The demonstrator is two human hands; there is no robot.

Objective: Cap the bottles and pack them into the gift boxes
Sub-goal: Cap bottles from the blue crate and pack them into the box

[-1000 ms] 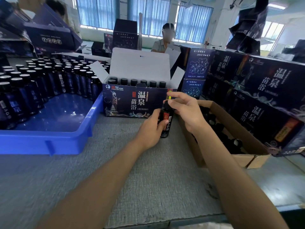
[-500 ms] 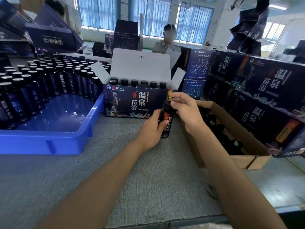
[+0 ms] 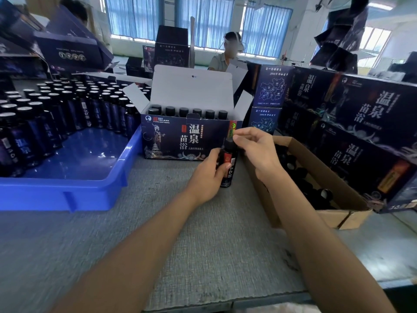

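Head view puts my left hand (image 3: 206,175) wrapped round the small dark bottle with a red label (image 3: 227,170), holding it upright with its base apparently on the table. My right hand (image 3: 257,150) pinches the black screw cap (image 3: 229,143) at the bottle's neck between thumb and fingertips. I judge the cap is being twisted home.

Risks from here: a cap started crooked would cross-thread and leak once packed, and a slack left grip would let the bottle spin or tip.

Just beyond both hands stands the open dark-blue printed gift box (image 3: 180,141), lid flap up, with a row of capped bottles (image 3: 196,111) inside. I cannot see the free slots. Right of my right hand sits the brown cardboard carton (image 3: 338,201) of loose black caps. Left of my left hand is the blue plastic tray (image 3: 67,195), crowded with silver-topped bottles (image 3: 45,123).

Under everything lies a grey textured table (image 3: 203,256). Stacked closed gift boxes (image 3: 361,123) rise past the carton, and far beyond are another person (image 3: 222,61) and blue-curtained windows (image 3: 135,19)
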